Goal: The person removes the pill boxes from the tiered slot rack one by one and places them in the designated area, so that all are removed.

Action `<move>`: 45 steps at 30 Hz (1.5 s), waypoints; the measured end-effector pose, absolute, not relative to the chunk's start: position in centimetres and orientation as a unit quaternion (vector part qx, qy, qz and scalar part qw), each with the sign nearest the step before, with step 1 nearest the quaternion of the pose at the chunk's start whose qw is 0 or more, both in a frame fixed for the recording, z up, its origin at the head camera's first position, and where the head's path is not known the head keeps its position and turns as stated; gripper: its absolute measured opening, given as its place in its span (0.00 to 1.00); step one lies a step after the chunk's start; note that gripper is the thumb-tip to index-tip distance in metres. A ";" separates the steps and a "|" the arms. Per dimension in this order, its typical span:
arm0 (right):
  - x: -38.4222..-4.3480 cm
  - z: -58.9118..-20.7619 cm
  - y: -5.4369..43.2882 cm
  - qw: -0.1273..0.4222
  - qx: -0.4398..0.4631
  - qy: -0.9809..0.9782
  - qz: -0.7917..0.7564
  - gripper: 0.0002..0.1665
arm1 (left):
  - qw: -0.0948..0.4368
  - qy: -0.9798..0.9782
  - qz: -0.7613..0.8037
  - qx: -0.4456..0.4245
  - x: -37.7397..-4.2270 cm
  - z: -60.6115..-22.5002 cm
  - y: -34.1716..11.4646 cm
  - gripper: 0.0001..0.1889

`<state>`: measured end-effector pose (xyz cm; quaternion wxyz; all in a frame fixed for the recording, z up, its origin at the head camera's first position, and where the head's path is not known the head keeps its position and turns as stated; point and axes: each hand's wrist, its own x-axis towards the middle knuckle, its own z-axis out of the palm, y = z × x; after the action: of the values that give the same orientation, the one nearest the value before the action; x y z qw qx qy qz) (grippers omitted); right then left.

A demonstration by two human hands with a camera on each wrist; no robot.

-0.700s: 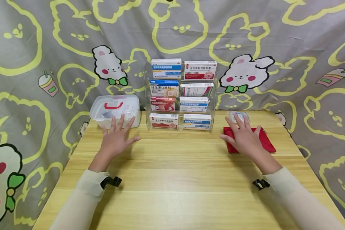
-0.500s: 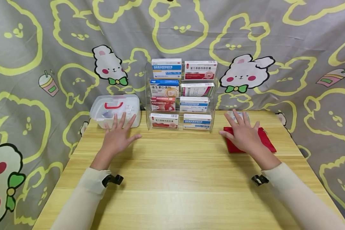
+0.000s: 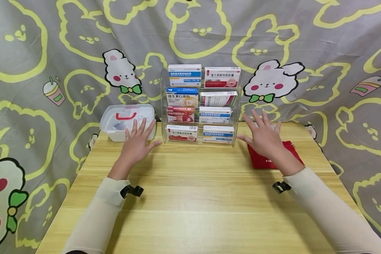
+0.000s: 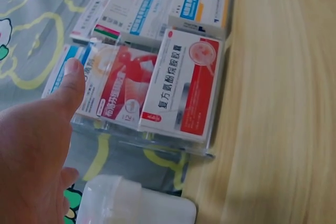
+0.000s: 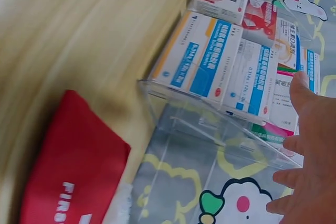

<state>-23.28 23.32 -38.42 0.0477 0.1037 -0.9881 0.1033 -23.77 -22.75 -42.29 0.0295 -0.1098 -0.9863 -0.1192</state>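
Observation:
My left hand [image 3: 135, 148] hovers with spread fingers in front of the clear plastic box [image 3: 111, 120], which has a red handle. Fingers also spread, my right hand [image 3: 265, 139] is above the red pouch [image 3: 257, 158] and holds nothing. Between the hands stands a clear tiered rack [image 3: 236, 120] with medicine boxes in two columns. A red-and-white box [image 4: 184, 82] fills its lower left slot, and a blue-and-white box [image 5: 197, 56] its lower right. Behind my right fingers, a small clear packet [image 3: 274, 125] is mostly hidden.
The wooden table [image 3: 190, 211] runs up to a grey patterned curtain [image 3: 203, 42] at the back and sides. The rack and plastic box stand near its far edge. White lettering shows on the pouch [image 5: 73, 166].
Both hands have moved forward and inward, nearer the rack. More of the red pouch and its lettering now shows below the right hand. The rack and boxes stay in place.

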 end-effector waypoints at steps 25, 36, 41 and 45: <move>-27.3 -32.9 19.6 0.065 0.130 -0.987 0.076 0.53 | 0.042 -0.953 -0.258 -0.149 -27.6 -41.4 -19.6 0.40; -29.3 -29.9 16.8 0.060 0.136 -0.986 0.077 0.53 | 0.060 -0.949 -0.266 -0.157 -28.1 -41.9 -19.0 0.39; -30.3 -29.0 15.5 0.057 0.148 -0.984 0.080 0.54 | 0.065 -0.940 -0.298 -0.153 -28.3 -42.2 -18.6 0.38; -31.1 -28.4 14.6 0.056 0.153 -0.983 0.086 0.53 | 0.059 -0.930 -0.336 -0.138 -28.2 -42.3 -18.2 0.37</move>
<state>-31.15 14.58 -28.43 0.0564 0.1533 -0.9828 0.0864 -28.20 -18.20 -42.28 0.0587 -0.1383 -0.9299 -0.3358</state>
